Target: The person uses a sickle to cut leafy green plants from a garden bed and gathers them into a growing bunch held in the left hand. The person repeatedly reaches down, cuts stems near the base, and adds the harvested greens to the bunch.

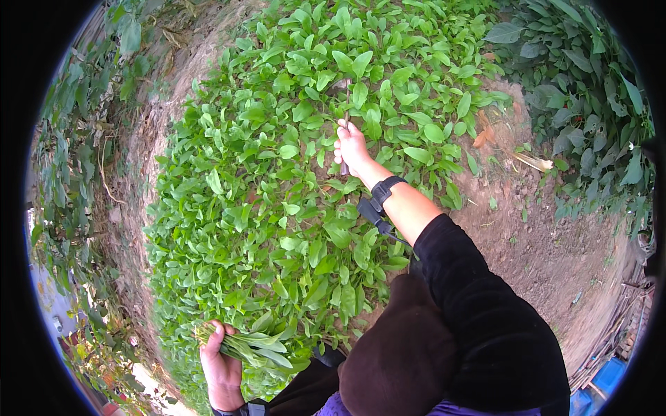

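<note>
My right hand [351, 148] grips the thin handle [347, 101] of a small hand tool, perhaps a sickle or hoe. Its pale metal head [341, 83] is partly covered by leaves, so its shape is unclear. Around it grows a dense bed of leafy greens [250, 208] that look like spinach. Low on the left, my left hand [221, 359] holds a bunch of cut or pulled greens [255, 346], with stem ends towards the left and leaves towards the right. The bunch hangs above the edge of the bed, close to my knee.
Bare soil [520, 239] runs along the right, with dry brown leaves [485, 132] and a pale husk [533, 161] on it. Tall dark-leaved plants [583, 83] stand beyond. Vines [78, 156] line the left path. Blue containers [609, 375] and sticks lie lower right.
</note>
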The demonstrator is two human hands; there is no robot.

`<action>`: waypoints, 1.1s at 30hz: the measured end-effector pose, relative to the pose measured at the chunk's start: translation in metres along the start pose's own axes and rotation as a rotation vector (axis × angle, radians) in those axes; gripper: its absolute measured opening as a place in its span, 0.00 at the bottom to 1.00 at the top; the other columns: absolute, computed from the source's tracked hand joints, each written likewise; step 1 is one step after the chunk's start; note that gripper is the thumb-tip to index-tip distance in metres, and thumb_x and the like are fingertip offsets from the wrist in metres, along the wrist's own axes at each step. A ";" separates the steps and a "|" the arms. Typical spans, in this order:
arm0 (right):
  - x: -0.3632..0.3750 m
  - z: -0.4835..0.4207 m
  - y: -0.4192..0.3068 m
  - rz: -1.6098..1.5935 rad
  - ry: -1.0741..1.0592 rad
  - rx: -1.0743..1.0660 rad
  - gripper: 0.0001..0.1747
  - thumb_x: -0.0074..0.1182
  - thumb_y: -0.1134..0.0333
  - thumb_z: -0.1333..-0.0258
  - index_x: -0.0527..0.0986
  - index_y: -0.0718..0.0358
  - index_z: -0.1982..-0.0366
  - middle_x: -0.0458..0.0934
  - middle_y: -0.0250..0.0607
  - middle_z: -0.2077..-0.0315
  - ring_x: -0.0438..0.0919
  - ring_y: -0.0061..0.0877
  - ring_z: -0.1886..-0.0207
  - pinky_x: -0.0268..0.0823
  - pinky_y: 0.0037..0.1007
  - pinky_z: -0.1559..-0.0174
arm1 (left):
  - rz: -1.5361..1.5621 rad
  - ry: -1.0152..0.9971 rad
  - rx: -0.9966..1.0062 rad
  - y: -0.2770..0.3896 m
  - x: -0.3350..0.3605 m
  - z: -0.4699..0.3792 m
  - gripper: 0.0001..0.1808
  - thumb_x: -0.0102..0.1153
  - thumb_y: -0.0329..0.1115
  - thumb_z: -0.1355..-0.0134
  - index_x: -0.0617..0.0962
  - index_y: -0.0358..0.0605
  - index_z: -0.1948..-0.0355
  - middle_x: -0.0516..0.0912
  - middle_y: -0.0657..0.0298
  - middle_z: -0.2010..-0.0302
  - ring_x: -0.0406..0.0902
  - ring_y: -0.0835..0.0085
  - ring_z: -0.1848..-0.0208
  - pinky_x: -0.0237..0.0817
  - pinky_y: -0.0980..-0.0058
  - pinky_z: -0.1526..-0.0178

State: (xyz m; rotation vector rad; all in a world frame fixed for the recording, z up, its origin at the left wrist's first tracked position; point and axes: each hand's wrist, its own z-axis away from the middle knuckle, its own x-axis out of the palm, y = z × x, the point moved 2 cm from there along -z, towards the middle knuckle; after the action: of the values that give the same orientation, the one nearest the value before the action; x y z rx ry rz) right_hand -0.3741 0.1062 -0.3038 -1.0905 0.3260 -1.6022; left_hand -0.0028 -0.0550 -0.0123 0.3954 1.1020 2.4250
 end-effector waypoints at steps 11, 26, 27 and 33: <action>0.003 -0.011 0.000 -0.091 0.007 0.069 0.20 0.41 0.59 0.30 0.61 0.51 0.40 0.64 0.29 0.80 0.61 0.18 0.86 0.59 0.26 0.85 | -0.034 0.019 0.002 -0.001 0.007 0.000 0.08 0.60 0.27 0.41 0.75 0.43 0.62 0.78 0.61 0.71 0.75 0.69 0.67 0.69 0.68 0.58; -0.019 -0.007 -0.016 0.090 -0.040 0.154 0.13 0.39 0.62 0.29 0.64 0.52 0.46 0.61 0.26 0.83 0.58 0.16 0.86 0.56 0.23 0.85 | -0.069 -0.016 0.018 0.005 0.014 0.012 0.08 0.60 0.30 0.42 0.74 0.43 0.62 0.79 0.61 0.72 0.75 0.71 0.67 0.67 0.72 0.60; -0.021 -0.005 -0.016 0.076 -0.042 0.140 0.13 0.40 0.62 0.30 0.64 0.51 0.46 0.60 0.25 0.83 0.58 0.16 0.86 0.56 0.23 0.85 | -0.086 0.006 0.018 0.005 0.013 0.013 0.08 0.60 0.30 0.42 0.74 0.43 0.63 0.79 0.61 0.72 0.75 0.71 0.67 0.67 0.72 0.60; -0.030 0.009 -0.017 0.024 -0.056 0.084 0.13 0.45 0.60 0.31 0.67 0.51 0.49 0.62 0.24 0.82 0.59 0.14 0.85 0.55 0.20 0.85 | -0.052 -0.042 0.022 0.007 0.009 0.015 0.08 0.60 0.30 0.43 0.74 0.43 0.64 0.78 0.61 0.73 0.75 0.70 0.69 0.68 0.73 0.62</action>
State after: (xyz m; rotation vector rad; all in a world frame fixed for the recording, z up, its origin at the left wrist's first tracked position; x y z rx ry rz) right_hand -0.3792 0.1409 -0.3013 -1.0615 0.2319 -1.5475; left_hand -0.0064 -0.0451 0.0031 0.4176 1.1076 2.3509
